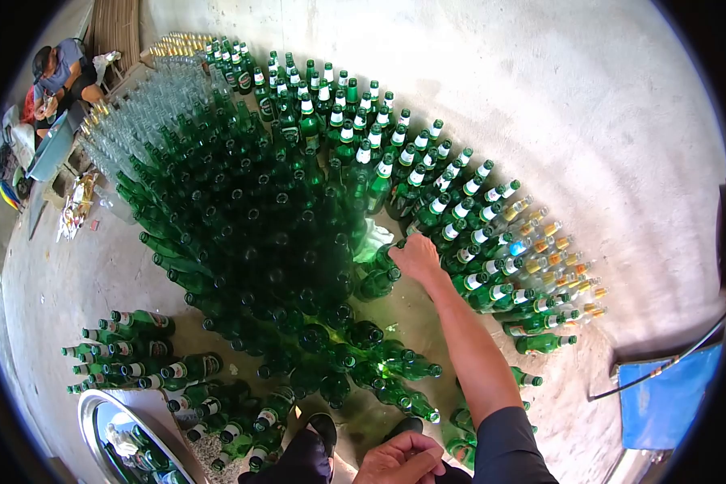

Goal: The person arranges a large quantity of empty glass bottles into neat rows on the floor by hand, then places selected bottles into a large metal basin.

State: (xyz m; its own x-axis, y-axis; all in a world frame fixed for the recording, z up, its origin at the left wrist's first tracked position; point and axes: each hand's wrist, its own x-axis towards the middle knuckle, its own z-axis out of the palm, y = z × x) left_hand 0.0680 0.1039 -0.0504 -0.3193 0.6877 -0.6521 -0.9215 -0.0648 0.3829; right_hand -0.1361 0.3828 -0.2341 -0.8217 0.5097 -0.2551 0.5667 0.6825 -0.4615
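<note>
My right hand point(418, 258) reaches forward with its fingers closed around the top of a green glass bottle point(387, 256). Another green bottle point(378, 282) stands just in front of it, close to a crumpled pale green bag point(373, 240). To the right of this hand are rows of green bottles with white neck labels point(463, 208). On its left is a dense mass of dark green bottles without neck labels point(258, 218). Low in the view, my left hand point(399, 461) rests near my knees with curled fingers; nothing shows in it.
Clear glass bottles point(149, 113) stand at the far left, and gold-topped ones point(552, 250) at the right. A metal basin point(97, 407) holds bottles at lower left. Labelled bottles point(129, 347) stand near it. A person point(60, 68) sits by a blue tub point(52, 149). A blue panel point(669, 399) is at right.
</note>
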